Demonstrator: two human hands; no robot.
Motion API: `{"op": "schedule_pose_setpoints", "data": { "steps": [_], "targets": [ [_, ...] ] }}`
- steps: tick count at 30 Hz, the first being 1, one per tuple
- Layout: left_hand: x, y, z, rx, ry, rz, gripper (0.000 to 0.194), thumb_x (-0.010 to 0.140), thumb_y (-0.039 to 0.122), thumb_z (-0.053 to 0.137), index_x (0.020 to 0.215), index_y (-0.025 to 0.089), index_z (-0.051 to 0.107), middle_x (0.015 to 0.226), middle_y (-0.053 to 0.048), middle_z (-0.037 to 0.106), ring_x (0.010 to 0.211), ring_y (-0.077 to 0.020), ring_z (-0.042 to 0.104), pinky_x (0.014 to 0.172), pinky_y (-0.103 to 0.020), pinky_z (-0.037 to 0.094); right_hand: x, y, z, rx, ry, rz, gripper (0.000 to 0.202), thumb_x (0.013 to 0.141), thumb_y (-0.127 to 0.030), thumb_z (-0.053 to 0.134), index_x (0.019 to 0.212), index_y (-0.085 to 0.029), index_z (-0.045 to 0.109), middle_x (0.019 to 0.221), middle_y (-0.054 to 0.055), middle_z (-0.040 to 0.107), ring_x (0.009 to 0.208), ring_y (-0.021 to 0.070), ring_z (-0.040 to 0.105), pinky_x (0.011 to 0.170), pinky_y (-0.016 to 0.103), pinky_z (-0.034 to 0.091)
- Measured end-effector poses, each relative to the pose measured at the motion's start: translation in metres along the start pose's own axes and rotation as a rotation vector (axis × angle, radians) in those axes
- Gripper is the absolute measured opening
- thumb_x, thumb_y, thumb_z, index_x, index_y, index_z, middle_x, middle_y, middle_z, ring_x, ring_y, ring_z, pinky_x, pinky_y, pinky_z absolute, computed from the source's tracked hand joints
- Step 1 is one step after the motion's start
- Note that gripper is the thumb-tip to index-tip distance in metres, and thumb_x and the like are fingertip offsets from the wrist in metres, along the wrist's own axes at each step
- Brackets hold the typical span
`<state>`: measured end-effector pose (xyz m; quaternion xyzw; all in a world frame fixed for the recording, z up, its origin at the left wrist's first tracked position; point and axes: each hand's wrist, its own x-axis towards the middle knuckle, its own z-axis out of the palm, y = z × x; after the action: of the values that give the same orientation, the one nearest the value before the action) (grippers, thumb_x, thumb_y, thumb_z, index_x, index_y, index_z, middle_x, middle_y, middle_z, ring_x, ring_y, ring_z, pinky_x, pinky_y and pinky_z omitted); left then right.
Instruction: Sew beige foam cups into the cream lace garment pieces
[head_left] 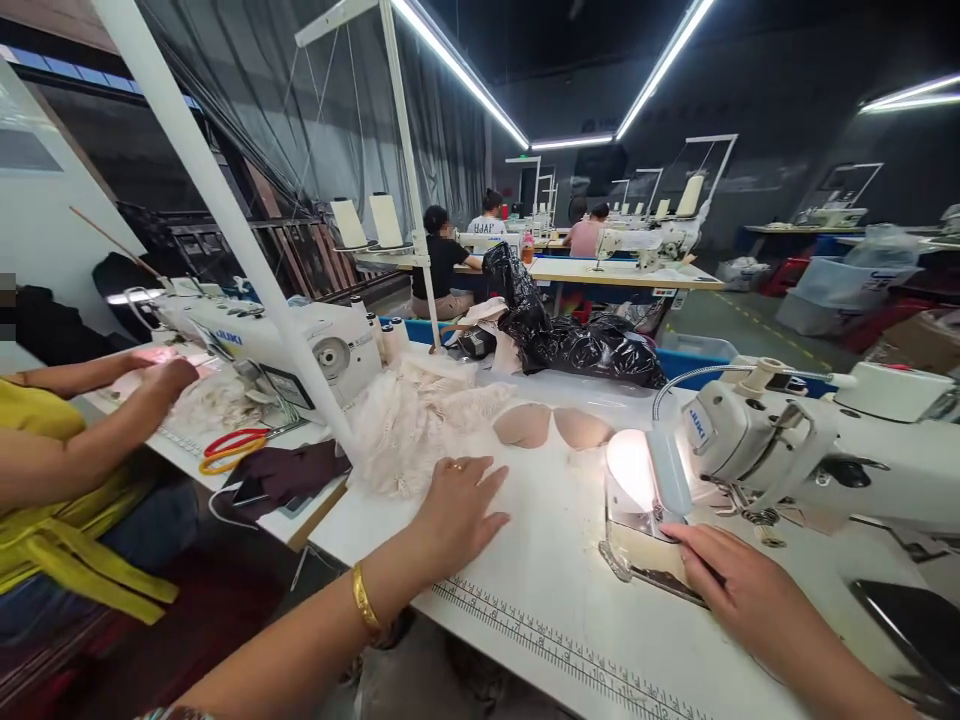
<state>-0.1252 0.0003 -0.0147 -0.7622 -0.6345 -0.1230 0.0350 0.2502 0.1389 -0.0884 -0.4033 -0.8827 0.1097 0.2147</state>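
Observation:
My left hand (461, 510) has its fingers spread over the white table (540, 560), beside a heap of cream lace fabric (412, 420). Nothing is in it. Past its fingertips lie two joined beige cups (555, 427). My right hand (720, 570) is at the needle area of the white sewing machine (750, 440), its fingertips close to the lit presser foot. Whether those fingers pinch anything is too small to tell. A lamp lights the machine plate (652, 565).
A printed ruler (555, 645) runs along the front edge. At the left, another person's hands (161, 375) work at a second machine (300, 345), near red and yellow scissors (232, 450). A black plastic bag (600, 345) lies behind the table; a phone (911, 625) is at right.

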Motion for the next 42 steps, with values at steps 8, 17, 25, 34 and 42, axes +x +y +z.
{"op": "schedule_pose_setpoints", "data": {
  "steps": [8,17,25,34,42],
  "targets": [
    [-0.035,0.043,-0.006,-0.608,-0.151,0.38,0.015,0.104,0.029,0.06,0.092,0.024,0.068,0.104,0.003,0.075,0.107,-0.0179,0.068,0.099,-0.034,0.051,0.0,-0.097,-0.028,0.076,0.076,-0.376,0.035,0.103,-0.015,0.047,0.131,-0.025,0.065,0.117,0.012,0.071,0.1,0.0254,0.066,0.081,0.041,0.059],
    [0.008,0.027,0.019,-0.475,-0.021,0.06,0.024,0.098,0.035,0.053,0.108,0.021,0.07,0.1,-0.007,0.074,0.092,-0.027,0.068,0.083,-0.043,0.054,-0.024,-0.135,0.002,0.125,0.05,-0.197,0.02,0.104,-0.017,0.055,0.121,-0.019,0.065,0.103,0.01,0.069,0.093,0.0259,0.058,0.081,0.042,0.055],
    [0.029,0.044,-0.002,-0.802,-0.203,-0.193,0.042,0.096,0.059,0.05,0.082,0.022,0.065,0.079,0.0,0.063,0.077,-0.0203,0.056,0.069,-0.03,0.041,0.009,-0.122,0.002,0.149,0.123,0.007,0.027,0.095,-0.011,0.066,0.119,-0.023,0.063,0.11,0.008,0.069,0.103,0.0268,0.062,0.084,0.041,0.055],
    [0.043,0.007,-0.003,-0.66,-0.195,-0.275,0.041,0.092,0.055,0.048,0.069,0.021,0.055,0.062,0.002,0.054,0.062,-0.0185,0.053,0.058,-0.027,0.036,-0.005,-0.151,-0.03,0.564,0.256,-0.066,0.024,0.11,-0.032,0.048,0.094,-0.024,0.063,0.077,0.002,0.067,0.072,0.018,0.059,0.068,0.03,0.046],
    [0.158,0.022,0.0,-0.306,-0.02,-0.015,0.026,0.096,0.027,0.054,0.116,0.019,0.069,0.115,-0.012,0.073,0.108,-0.0296,0.067,0.09,-0.039,0.05,0.035,-0.114,-0.005,1.144,-0.11,0.401,0.04,0.097,-0.06,0.061,0.085,-0.022,0.056,0.06,-0.002,0.065,0.058,0.0163,0.054,0.059,0.029,0.038]
  ]
}}
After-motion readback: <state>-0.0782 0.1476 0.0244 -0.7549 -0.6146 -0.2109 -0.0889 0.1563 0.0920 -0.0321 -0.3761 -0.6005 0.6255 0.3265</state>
